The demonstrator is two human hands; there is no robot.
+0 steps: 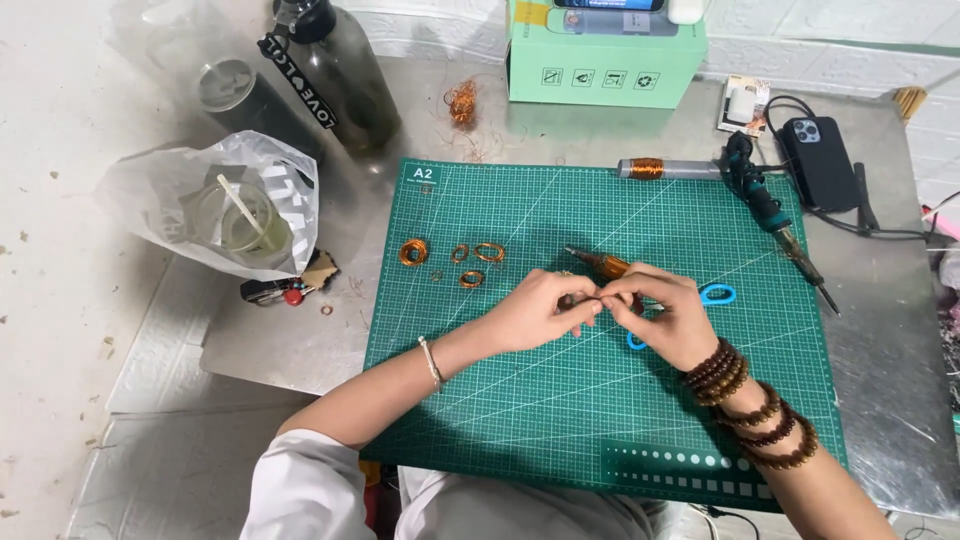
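The head view looks down on a green cutting mat (pixel 600 400) lying on a grey desk (pixel 290 340). Both hands meet near the mat's middle. The left hand (pixel 540 312) and the right hand (pixel 668 318) have their fingertips pressed together on something small between them; it is too small and too covered to tell what, so the grip of each hand reads as a pinch on that hidden piece. The left wrist wears a thin bangle (pixel 431 362); the right forearm carries several strands of brown beads (pixel 752 412).

Just behind the hands lies a copper-wound tool (pixel 600 263), its near end hidden by the fingers. Blue scissors (pixel 716 294) lie partly under the right hand, one loop showing beside it. To the left, on the mat, sit small copper coils (pixel 455 254), well apart from the hands.

At the mat's far edge lies a grey cylinder with copper winding (pixel 665 168), and to its right a soldering iron (pixel 775 215) lies slantwise, its cable running off to a black phone (pixel 820 160). Behind the mat stands a mint-green box (pixel 605 62), with a tangle of copper wire (pixel 462 102) to its left. At the left, a dark bottle (pixel 335 75) stands, and a plastic bag (pixel 215 205) holds a cup with a straw
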